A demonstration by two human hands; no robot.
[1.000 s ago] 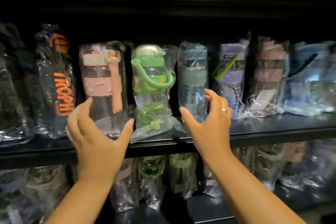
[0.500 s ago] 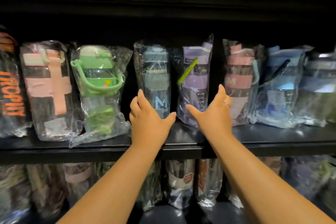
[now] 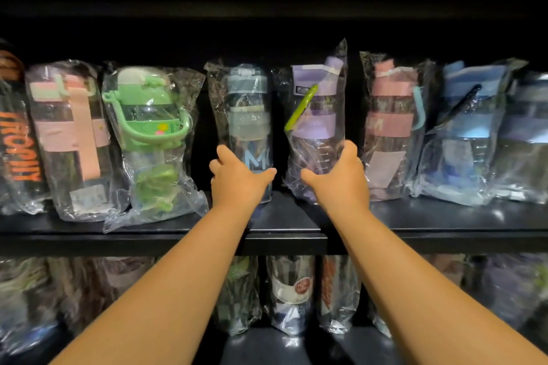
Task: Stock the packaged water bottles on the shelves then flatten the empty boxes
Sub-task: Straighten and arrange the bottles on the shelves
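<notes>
Plastic-wrapped water bottles stand in a row on a black shelf (image 3: 284,225). My left hand (image 3: 237,181) grips the lower part of a grey-blue bottle (image 3: 247,115) marked with an M, thumb on its right side. My right hand (image 3: 338,181) grips the base of a purple bottle (image 3: 317,109) with a lime-green strap, which leans slightly left. Left of them stand a green bottle (image 3: 148,127) with a carry handle and a pink-strapped bottle (image 3: 71,133). To the right are a pink-banded bottle (image 3: 391,118) and a blue bottle (image 3: 471,127).
A bottle with orange lettering (image 3: 17,145) sits at the far left edge. The lower shelf (image 3: 284,344) holds several more wrapped bottles (image 3: 292,290). A dark shelf underside (image 3: 267,3) runs overhead. A gap separates the green and grey-blue bottles.
My view has moved in closer. My left hand has closed round the grey-blue bottle and my right hand round the purple one, where before they were reaching with spread fingers.
</notes>
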